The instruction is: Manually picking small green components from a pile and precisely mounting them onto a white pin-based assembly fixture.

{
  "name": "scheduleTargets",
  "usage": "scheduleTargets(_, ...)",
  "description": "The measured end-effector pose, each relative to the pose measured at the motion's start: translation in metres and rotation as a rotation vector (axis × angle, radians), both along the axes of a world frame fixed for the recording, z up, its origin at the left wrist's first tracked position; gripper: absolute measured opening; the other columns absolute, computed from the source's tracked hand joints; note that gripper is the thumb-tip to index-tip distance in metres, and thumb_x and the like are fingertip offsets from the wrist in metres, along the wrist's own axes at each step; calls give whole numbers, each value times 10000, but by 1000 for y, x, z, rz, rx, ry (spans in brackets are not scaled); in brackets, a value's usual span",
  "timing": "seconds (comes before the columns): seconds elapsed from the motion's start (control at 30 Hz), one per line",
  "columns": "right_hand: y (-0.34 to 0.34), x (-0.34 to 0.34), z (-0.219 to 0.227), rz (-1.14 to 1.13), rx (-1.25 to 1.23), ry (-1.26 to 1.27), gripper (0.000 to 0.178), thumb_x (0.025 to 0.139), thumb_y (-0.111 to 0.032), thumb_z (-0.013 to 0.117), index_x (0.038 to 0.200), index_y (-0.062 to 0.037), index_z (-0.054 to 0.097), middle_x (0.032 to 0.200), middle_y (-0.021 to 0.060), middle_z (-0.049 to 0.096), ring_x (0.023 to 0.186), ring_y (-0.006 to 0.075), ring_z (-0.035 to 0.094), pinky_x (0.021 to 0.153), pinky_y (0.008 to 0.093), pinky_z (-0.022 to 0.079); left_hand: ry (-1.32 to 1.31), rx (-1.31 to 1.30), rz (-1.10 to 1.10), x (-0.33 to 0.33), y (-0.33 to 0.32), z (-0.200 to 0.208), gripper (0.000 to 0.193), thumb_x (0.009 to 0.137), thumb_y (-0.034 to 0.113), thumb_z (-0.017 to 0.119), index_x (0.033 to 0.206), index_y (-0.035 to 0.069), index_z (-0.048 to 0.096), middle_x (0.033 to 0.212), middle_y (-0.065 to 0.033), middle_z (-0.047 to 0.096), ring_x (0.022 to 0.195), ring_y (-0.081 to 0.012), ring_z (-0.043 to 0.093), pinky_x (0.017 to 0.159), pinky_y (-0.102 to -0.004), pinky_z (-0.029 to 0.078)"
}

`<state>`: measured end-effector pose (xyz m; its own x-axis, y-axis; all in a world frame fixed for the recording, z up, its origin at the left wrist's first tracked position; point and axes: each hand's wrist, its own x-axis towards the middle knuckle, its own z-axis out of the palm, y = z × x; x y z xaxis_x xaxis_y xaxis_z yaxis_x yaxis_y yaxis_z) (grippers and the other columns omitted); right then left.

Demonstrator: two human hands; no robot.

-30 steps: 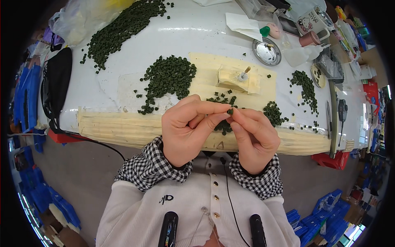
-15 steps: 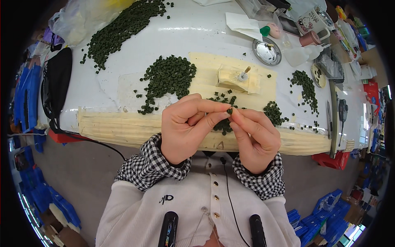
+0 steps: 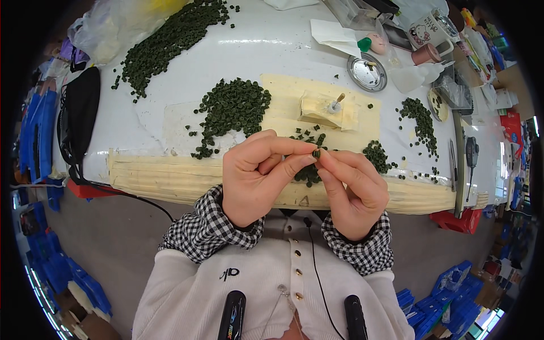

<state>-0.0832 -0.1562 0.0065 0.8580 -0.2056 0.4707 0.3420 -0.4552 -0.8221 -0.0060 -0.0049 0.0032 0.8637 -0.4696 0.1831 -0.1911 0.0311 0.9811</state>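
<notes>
Head view, clock centred on the piece: tiny, dark green, held in the air at the meeting fingertips over the near side of the table. Pinched in left hand between thumb and forefinger. Met from about 4 o'clock by right hand, forefinger foremost; cannot tell right thumb's contact, nor any full grip there. Probably handled tip to tip because of small size, palms spread apart for clear sight.

At 6 o'clock: cluster of like pieces, partly hidden by hands; likely placed for short reach. At 12 o'clock: block with leaning peg, set on yellow sheet, presumably to protect the tabletop. At 10 o'clock: near pile, far pile beyond; possibly ranked by reach. At 3 o'clock: small pile, just beyond right hand. Between 2 and 3: side pile, seemingly separated on purpose. At 1 o'clock: dish, well apart from both hands.
</notes>
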Motion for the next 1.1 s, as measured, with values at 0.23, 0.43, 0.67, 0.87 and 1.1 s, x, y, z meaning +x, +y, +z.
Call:
scheduleTargets(0.23,0,2,3,-23,-11,15,273,770,78,672,1036,15,669,939,134,653,785,187,638,673,250,507,-4,7,-18,2,2,1,177,788,-38,684,960,5,692,619,55,349,561,-31,334,528,-184,296)
scheduleTargets(0.43,-27,21,25,-274,-165,15,167,787,35,670,954,18,665,832,90,603,654,124,556,589,233,444,3,-12,10,6,2,2,181,786,-63,673,959,-11,682,633,61,325,569,-27,321,544,-175,294)
scheduleTargets(0.67,-42,59,19,-249,-418,57,125,786,-71,693,895,-18,665,755,85,589,627,199,549,562,282,448,7,-37,60,10,1,-5,168,783,3,706,950,25,706,580,53,316,544,-49,295,518,-206,264)
scheduleTargets(0.87,-38,52,30,-285,-356,-56,86,785,-36,694,863,-12,668,778,76,612,644,160,553,577,267,450,-32,-14,66,10,3,-6,170,780,-4,706,946,31,710,578,53,318,544,-51,297,517,-206,262)
scheduleTargets(1.1,-26,37,36,57,-13,-60,93,888,-30,588,939,47,585,843,107,614,742,156,607,685,251,492,-64,51,55,8,3,0,186,773,-44,696,949,15,696,608,55,303,578,-50,309,545,-203,274)
